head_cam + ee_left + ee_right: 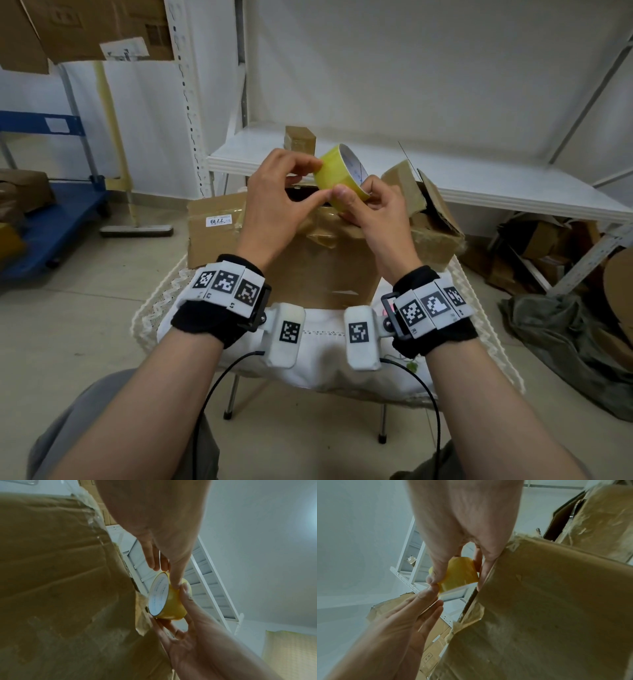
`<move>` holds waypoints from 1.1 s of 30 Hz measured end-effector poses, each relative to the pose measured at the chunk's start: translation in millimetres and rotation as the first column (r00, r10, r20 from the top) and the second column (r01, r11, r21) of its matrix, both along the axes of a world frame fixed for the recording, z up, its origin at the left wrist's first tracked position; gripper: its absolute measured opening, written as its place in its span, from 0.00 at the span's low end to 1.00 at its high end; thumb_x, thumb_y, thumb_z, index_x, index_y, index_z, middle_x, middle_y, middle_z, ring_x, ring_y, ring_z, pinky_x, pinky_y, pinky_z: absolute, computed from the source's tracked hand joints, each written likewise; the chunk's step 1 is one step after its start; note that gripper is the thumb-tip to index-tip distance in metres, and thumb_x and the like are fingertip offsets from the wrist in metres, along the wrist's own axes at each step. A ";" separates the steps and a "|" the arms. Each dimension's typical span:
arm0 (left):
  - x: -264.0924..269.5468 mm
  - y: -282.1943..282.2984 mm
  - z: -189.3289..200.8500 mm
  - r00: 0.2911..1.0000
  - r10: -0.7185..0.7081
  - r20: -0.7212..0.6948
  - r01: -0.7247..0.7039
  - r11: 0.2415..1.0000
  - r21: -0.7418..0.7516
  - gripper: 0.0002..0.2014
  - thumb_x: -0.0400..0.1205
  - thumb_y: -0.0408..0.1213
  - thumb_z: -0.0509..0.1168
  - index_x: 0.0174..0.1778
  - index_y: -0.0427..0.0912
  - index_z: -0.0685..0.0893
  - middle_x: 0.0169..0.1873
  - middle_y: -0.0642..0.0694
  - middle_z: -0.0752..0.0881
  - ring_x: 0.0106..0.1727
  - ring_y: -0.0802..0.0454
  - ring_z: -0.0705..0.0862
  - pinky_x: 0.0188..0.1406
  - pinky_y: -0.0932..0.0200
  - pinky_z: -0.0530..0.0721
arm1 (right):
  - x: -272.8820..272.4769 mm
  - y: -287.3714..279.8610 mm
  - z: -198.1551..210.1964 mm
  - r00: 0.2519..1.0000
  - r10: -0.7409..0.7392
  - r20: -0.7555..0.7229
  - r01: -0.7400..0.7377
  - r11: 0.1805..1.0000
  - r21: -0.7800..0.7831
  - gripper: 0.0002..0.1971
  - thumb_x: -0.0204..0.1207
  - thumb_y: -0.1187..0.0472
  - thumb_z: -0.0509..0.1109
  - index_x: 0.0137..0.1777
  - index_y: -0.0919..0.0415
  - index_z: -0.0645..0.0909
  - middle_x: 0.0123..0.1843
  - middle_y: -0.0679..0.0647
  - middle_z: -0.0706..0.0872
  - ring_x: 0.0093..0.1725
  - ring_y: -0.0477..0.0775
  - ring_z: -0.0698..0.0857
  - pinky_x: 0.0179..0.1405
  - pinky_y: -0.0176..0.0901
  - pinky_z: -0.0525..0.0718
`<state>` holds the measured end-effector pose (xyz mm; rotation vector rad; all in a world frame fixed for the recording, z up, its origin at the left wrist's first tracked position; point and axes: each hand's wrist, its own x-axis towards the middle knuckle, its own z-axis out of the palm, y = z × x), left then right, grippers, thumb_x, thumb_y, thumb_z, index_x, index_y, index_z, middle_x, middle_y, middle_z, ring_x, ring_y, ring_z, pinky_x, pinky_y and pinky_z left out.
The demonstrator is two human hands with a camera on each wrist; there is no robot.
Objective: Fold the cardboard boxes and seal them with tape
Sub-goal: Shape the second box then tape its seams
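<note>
Item: roll of yellow tape (pixel 340 173), held in the air just above the top edge of the large cardboard box (pixel 322 267), which serves as the landmark for this entry. Right hand (pixel 373 209): fingers curled under and around the roll, thumb on its outer face, carrying its weight; the roll is tilted so its white core faces up and away from the person. Left hand (pixel 277 198): thumb and forefinger pinched at the outer face of the roll, tips meeting the right thumb; the remaining fingers are loosely extended. The grip is probably meant to find or lift the loose tape end, though no free end can be made out. Large cardboard box: stands upright on a white lace-edged cloth (pixel 322 346) over a small table, directly under both hands; its upper edge carries crumpled old clear tape, and a dark gap behind the hands suggests the top is not yet closed. Contents cannot be seen. To the left of the box: a second box with a white label (pixel 217 233). To its right: a battered box with open flaps (pixel 435 222), interior hidden. Behind it: a white shelf (pixel 479 178) bearing a small brown box (pixel 299 140). Sealing appears not yet begun.
</note>
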<state>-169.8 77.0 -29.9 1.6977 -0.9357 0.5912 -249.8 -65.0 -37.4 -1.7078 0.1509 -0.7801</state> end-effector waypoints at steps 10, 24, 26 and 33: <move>-0.7 -8.4 -7.4 0.992 0.094 0.084 -0.102 0.991 0.092 0.15 0.81 0.37 0.72 0.63 0.41 0.81 0.59 0.47 0.81 0.60 0.56 0.80 0.62 0.56 0.84 | 10.6 -2.7 -8.1 0.996 -0.090 -0.015 0.089 0.995 -0.046 0.30 0.64 0.29 0.77 0.39 0.58 0.78 0.57 0.59 0.76 0.58 0.65 0.84 0.57 0.64 0.88; 1.5 -9.1 -9.0 0.999 0.037 -0.002 -0.037 0.994 0.103 0.19 0.83 0.37 0.70 0.70 0.43 0.79 0.50 0.48 0.80 0.52 0.55 0.82 0.58 0.51 0.85 | 16.6 -5.7 -13.2 0.996 -0.085 -0.024 0.083 0.994 -0.066 0.34 0.64 0.24 0.75 0.38 0.59 0.77 0.57 0.64 0.77 0.59 0.68 0.84 0.56 0.67 0.88; 0.7 -9.5 -8.5 0.998 0.065 -0.010 -0.064 0.994 0.085 0.20 0.82 0.39 0.72 0.70 0.44 0.80 0.53 0.49 0.79 0.53 0.57 0.81 0.58 0.56 0.86 | 16.1 -5.6 -12.7 0.996 -0.090 -0.021 0.089 0.995 -0.055 0.35 0.62 0.23 0.75 0.38 0.58 0.77 0.58 0.63 0.76 0.59 0.68 0.84 0.57 0.66 0.88; -1.2 -6.4 -3.3 0.994 0.088 -0.064 -0.090 0.996 -0.023 0.18 0.76 0.45 0.78 0.60 0.44 0.88 0.56 0.50 0.83 0.55 0.58 0.84 0.56 0.68 0.85 | 14.4 -6.4 -12.0 0.995 -0.099 -0.023 0.097 0.994 -0.052 0.33 0.58 0.21 0.75 0.36 0.52 0.76 0.60 0.62 0.75 0.58 0.68 0.86 0.57 0.64 0.89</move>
